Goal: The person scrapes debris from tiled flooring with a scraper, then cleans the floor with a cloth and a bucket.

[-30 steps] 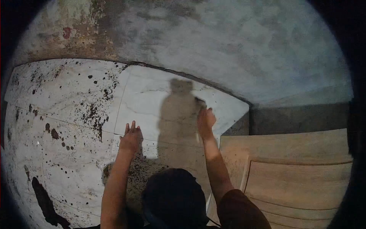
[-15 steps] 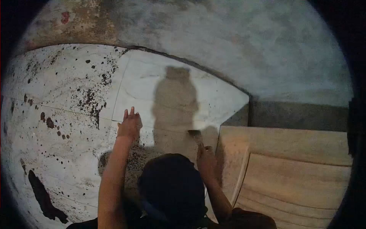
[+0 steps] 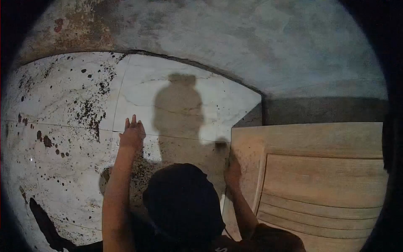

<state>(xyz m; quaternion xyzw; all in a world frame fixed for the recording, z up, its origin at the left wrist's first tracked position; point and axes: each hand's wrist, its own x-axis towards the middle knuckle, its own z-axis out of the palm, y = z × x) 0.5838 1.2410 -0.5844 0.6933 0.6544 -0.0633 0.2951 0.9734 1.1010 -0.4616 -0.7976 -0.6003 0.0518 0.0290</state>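
Observation:
Fingers spread, my left hand [image 3: 133,135] rests on the pale, veined tiles [image 3: 138,90], close to a tile joint. My right hand [image 3: 233,173] is closed round the handle of a small flat tool [image 3: 220,145], with the tool's dark blade end over the tile beside the wooden panel. Most of the handle is hidden by the fingers and shadow. Dark specks [image 3: 88,114] lie scattered over the tiles to the left, and more lie by my left forearm.
A wooden panel [image 3: 321,140] with grooves stands at the right. Behind the tiles runs a grey, stained wall [image 3: 235,38]. A dark cap [image 3: 182,201] covers the bottom middle. A long dark patch [image 3: 44,220] lies at lower left, and shadows fall across the tiles.
The whole view has shifted slightly. My right hand and the tool have moved right, up to the wooden panel's edge. My left hand stays at the same place on the tile.

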